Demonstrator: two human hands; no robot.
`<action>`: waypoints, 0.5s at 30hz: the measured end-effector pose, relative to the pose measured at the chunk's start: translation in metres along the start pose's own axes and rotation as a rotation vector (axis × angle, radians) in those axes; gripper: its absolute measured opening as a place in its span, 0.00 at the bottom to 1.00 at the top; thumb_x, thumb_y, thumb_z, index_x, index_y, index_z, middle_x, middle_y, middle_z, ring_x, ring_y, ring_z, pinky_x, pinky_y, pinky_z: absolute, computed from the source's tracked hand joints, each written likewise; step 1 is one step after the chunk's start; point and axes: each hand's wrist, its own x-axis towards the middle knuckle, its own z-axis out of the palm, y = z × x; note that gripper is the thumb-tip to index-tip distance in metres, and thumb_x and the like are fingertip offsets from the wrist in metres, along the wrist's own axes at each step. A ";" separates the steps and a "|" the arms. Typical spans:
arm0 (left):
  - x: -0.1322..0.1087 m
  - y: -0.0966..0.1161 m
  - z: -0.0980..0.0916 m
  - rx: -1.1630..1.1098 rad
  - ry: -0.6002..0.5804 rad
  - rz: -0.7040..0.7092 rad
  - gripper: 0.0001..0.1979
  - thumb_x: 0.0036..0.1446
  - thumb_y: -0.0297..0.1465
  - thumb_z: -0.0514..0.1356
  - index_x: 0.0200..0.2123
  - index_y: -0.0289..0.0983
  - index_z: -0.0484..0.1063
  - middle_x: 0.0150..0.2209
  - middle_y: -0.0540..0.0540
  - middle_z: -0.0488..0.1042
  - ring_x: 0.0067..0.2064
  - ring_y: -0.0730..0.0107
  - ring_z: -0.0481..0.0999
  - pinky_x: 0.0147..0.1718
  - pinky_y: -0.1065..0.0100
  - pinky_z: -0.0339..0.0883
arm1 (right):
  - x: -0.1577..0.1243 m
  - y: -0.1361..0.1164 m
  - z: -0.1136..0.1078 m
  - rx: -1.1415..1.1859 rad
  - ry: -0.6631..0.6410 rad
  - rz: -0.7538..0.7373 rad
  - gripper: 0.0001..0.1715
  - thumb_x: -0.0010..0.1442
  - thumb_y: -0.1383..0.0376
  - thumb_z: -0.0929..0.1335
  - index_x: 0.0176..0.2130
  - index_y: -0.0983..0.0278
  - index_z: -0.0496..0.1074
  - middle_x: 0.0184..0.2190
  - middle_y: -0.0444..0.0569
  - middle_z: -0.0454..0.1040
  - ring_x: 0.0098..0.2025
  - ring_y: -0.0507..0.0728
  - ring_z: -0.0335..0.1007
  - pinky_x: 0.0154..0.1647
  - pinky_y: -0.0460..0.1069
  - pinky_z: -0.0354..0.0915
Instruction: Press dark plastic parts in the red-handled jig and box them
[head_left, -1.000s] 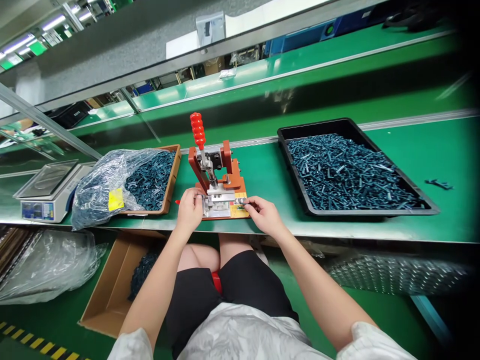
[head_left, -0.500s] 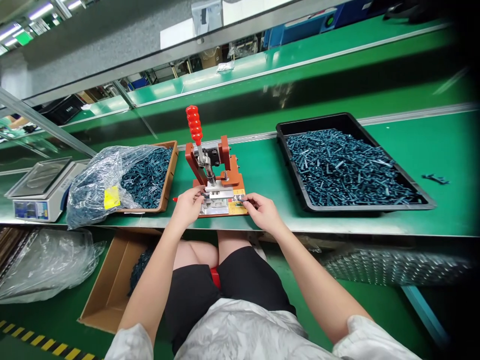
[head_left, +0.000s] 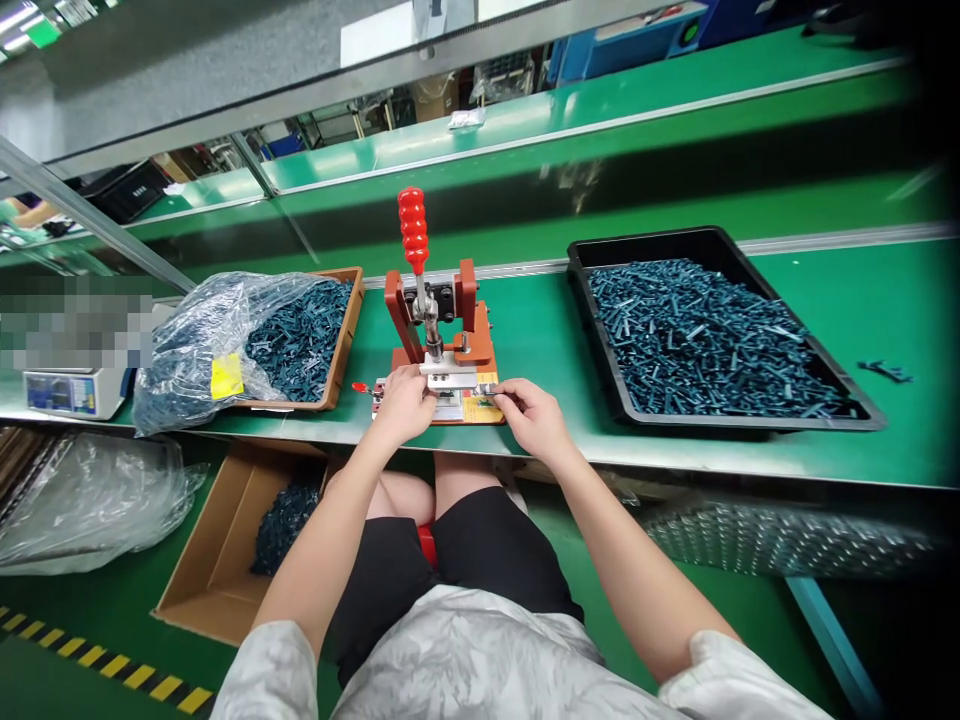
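Observation:
A hand press (head_left: pixel 431 310) with an upright red ribbed handle (head_left: pixel 414 230) stands at the bench edge in front of me. My left hand (head_left: pixel 405 408) is curled over the left end of its metal fixture (head_left: pixel 452 380), fingers closed; whatever lies under them is hidden. At the fixture's right end, my right hand (head_left: pixel 534 418) pinches the end of a small dark strip (head_left: pixel 489 391) with thumb and forefinger. A small red-tipped lever (head_left: pixel 361 387) sticks out left of the base. Below the fixture, a yellow label (head_left: pixel 480 408) shows on the base.
Right of the press is a black tray (head_left: pixel 619 400) heaped with dark blue-green strips; a few lie loose (head_left: pixel 886 371) beyond it. On the left are a brown tray (head_left: pixel 346 345) with similar pieces and plastic film, and a scale (head_left: pixel 75 392). Below stands a cardboard box (head_left: pixel 214 550).
My left hand has shifted inward over the fixture and its fingers now cover the left end. The right hand has edged slightly closer to the fixture. The whole view has shifted a little.

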 end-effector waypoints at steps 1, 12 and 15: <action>0.000 0.002 0.001 0.014 0.005 -0.011 0.08 0.60 0.27 0.58 0.33 0.37 0.78 0.43 0.36 0.78 0.50 0.47 0.75 0.53 0.49 0.68 | 0.000 0.002 0.001 0.016 0.004 0.012 0.12 0.65 0.57 0.67 0.41 0.59 0.77 0.40 0.51 0.81 0.40 0.60 0.77 0.43 0.55 0.73; -0.001 -0.006 -0.006 -0.076 -0.070 0.047 0.10 0.50 0.32 0.70 0.38 0.40 0.80 0.45 0.40 0.79 0.53 0.45 0.74 0.55 0.49 0.67 | 0.020 -0.013 0.018 -0.043 -0.130 -0.109 0.08 0.64 0.60 0.68 0.36 0.60 0.75 0.37 0.52 0.78 0.40 0.61 0.75 0.43 0.54 0.72; -0.002 -0.008 -0.007 -0.079 -0.053 0.047 0.12 0.50 0.31 0.70 0.40 0.40 0.80 0.49 0.40 0.79 0.54 0.46 0.74 0.56 0.49 0.67 | 0.035 -0.019 0.036 -0.039 -0.169 -0.194 0.09 0.61 0.65 0.68 0.41 0.60 0.79 0.44 0.53 0.79 0.49 0.63 0.75 0.52 0.57 0.72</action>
